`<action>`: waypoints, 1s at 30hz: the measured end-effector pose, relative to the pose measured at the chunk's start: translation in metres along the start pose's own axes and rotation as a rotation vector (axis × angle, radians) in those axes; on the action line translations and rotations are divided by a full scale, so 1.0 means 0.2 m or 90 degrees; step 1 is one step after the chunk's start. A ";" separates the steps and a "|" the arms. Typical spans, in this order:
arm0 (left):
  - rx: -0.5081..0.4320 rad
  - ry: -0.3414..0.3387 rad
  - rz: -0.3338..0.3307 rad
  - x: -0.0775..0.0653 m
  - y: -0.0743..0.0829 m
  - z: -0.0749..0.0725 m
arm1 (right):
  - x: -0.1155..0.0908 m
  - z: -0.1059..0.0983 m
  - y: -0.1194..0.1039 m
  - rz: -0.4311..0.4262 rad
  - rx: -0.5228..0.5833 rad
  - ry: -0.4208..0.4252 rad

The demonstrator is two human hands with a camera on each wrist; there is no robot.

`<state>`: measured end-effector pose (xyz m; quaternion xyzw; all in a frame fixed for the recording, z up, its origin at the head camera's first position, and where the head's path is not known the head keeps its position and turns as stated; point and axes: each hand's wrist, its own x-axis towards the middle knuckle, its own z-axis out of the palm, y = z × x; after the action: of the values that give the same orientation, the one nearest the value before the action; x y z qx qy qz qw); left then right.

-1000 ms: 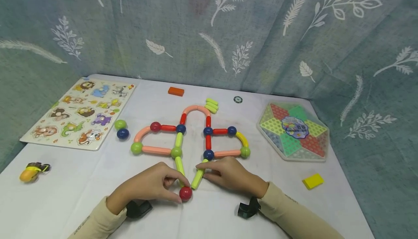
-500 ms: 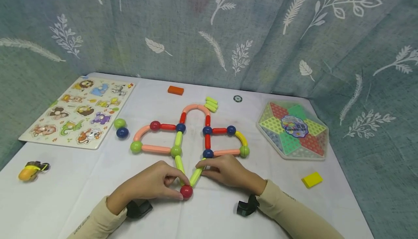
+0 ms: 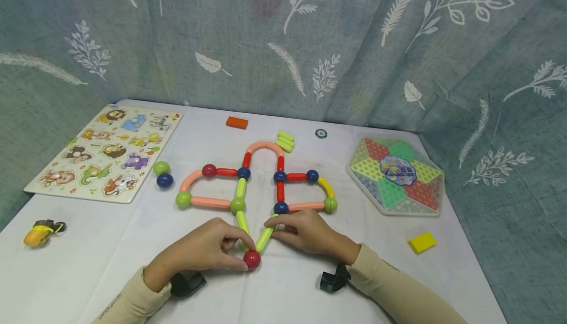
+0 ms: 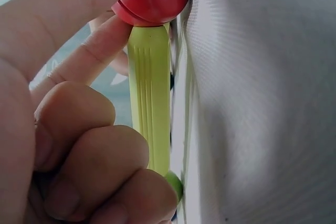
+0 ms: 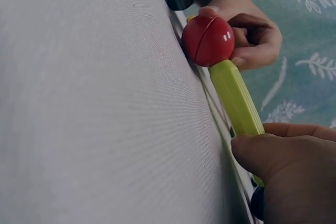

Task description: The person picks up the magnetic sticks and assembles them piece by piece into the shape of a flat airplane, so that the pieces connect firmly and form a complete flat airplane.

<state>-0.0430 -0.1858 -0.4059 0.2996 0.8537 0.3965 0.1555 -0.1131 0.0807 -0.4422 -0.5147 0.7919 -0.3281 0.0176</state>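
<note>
At the near tip of an outline of sticks and balls sits a red ball, which my left hand pinches between thumb and forefinger. My right hand grips a yellow-green stick by its sides; in the right wrist view that stick touches the red ball. A second yellow-green stick also meets the ball in the left wrist view. Their far ends meet a green ball and a blue ball. The outline continues in red, pink and yellow pieces up to a pink arch.
Loose yellow-green sticks lie beside the arch. A green ball and a blue ball rest near the animal puzzle board. On the right are a hexagonal board and yellow block. An orange block lies behind.
The near end of the right-hand stick has swung left and now touches the red ball; a gap lay between them one second ago. Both hands keep their grip, nearly in place.
</note>
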 end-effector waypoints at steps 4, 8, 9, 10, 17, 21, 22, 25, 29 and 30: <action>0.020 0.016 0.010 -0.01 0.00 0.00 | 0.00 0.00 0.00 0.005 -0.003 0.005; 0.041 0.027 0.018 -0.02 0.01 0.00 | -0.01 -0.01 -0.01 0.017 -0.007 0.011; 0.045 0.028 0.015 -0.02 0.02 -0.01 | -0.02 -0.01 -0.02 0.023 -0.003 0.013; 0.049 0.030 0.011 -0.03 0.02 -0.02 | -0.02 -0.01 -0.02 0.027 0.002 0.015; 0.110 0.098 -0.046 0.04 -0.01 -0.21 | -0.04 0.02 -0.17 0.004 0.104 0.027; 0.151 0.140 -0.031 0.22 -0.05 -0.38 | -0.05 0.05 -0.26 -0.026 0.139 0.021; 0.163 0.146 -0.023 0.28 -0.05 -0.42 | -0.05 0.06 -0.28 -0.031 0.141 0.019; 0.206 0.151 -0.002 0.52 -0.07 -0.52 | -0.05 0.08 -0.30 -0.030 0.149 0.009; 0.270 0.135 -0.023 0.84 -0.10 -0.57 | -0.06 0.11 -0.28 -0.012 0.145 0.008; 0.281 0.125 -0.038 0.91 -0.10 -0.57 | -0.06 0.11 -0.28 -0.011 0.138 0.012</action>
<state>-0.2485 -0.1480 -0.3542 0.2610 0.9392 0.2228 0.0138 -0.0547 0.0644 -0.4334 -0.5136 0.7474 -0.4168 0.0626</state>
